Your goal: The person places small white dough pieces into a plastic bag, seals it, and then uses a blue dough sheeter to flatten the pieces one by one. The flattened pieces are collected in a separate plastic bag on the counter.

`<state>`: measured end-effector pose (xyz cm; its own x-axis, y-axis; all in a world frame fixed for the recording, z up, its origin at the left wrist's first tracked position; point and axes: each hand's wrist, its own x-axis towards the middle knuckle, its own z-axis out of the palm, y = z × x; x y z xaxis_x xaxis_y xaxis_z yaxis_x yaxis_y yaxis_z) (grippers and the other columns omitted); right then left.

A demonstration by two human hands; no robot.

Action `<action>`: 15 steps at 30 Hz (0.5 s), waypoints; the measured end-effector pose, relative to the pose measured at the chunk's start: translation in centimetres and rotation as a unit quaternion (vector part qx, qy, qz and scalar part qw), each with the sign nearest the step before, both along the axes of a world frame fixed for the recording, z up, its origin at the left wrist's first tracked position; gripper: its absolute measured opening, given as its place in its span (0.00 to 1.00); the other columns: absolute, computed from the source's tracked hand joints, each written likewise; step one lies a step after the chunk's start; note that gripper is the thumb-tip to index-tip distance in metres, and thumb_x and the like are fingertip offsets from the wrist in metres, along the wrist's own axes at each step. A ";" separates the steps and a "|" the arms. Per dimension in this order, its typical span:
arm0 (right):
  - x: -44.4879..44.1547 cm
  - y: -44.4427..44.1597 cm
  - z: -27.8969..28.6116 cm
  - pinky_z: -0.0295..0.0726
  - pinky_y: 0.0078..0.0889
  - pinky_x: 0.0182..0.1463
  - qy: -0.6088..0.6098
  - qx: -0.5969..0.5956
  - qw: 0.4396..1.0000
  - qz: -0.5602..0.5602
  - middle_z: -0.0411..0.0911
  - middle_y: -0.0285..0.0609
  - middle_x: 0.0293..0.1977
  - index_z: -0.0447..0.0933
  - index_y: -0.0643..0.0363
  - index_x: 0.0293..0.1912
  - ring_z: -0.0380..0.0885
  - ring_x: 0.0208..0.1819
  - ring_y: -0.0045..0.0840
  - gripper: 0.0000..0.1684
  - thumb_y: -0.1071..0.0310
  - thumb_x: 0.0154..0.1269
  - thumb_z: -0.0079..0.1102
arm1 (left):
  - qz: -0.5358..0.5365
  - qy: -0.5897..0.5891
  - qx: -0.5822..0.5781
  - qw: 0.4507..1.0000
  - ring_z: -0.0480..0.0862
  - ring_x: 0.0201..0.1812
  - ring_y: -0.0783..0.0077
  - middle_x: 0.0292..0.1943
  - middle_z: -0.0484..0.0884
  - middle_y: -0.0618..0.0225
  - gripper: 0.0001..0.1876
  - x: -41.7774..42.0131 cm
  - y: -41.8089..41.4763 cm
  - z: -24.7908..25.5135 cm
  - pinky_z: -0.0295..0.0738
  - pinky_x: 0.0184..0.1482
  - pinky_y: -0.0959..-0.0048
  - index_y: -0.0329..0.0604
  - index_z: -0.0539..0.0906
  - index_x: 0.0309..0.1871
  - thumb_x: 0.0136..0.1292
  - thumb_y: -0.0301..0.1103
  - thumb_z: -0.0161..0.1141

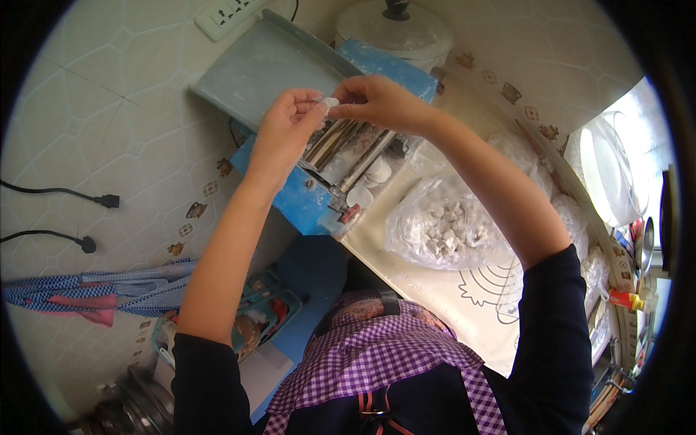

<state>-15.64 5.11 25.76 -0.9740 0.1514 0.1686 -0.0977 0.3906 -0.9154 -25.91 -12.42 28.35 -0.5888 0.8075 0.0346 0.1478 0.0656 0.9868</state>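
Between the fingertips of my left hand (291, 128) and my right hand (375, 103) is a small white piece of dough (329, 103). Both hands are over a blue dough-rolling machine (304, 201) with shiny metal rollers (333, 142). Several thin round dough wrappers (379, 171) lie at the machine's near right side, and one more flat round wrapper (359, 197) is closer to me. To the right, under my right forearm, a clear plastic bag (402, 228) holds many small floured dough pieces (448, 225).
A grey metal tray (272, 70) tops the machine's far side. Behind stands a lidded pot (394, 32). A cream mat (429, 293) with printed lines covers the counter. More plastic bags (571, 217) line the right wall. A power strip (225, 19) is on the left wall, and teal baskets (283, 315) sit below.
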 end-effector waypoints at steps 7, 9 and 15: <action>-0.2 -0.4 0.5 0.74 0.24 0.39 -0.012 0.055 0.998 0.013 0.81 0.35 0.32 0.80 0.61 0.41 0.75 0.33 0.17 0.15 0.60 0.63 0.69 | -0.005 0.169 -0.083 0.982 0.82 0.41 0.78 0.40 0.84 0.65 0.11 -1.1 -0.5 -1.2 0.77 0.47 0.77 0.33 0.79 0.49 0.66 0.26 0.63; -0.2 -0.4 0.8 0.73 0.24 0.38 -0.031 0.055 0.998 0.020 0.81 0.35 0.31 0.80 0.61 0.41 0.74 0.33 0.17 0.15 0.60 0.62 0.69 | 0.007 0.237 -0.096 0.967 0.83 0.39 0.77 0.38 0.85 0.64 0.10 -0.4 -0.5 -1.0 0.78 0.44 0.76 0.33 0.80 0.47 0.65 0.27 0.64; -0.1 -0.1 0.7 0.75 0.28 0.41 -0.005 0.139 0.990 0.026 0.80 0.42 0.35 0.82 0.62 0.38 0.78 0.36 0.25 0.13 0.63 0.60 0.69 | -0.008 0.317 -0.160 0.935 0.85 0.35 0.69 0.34 0.86 0.56 0.09 0.2 -0.6 -0.1 0.79 0.40 0.72 0.34 0.81 0.43 0.63 0.28 0.65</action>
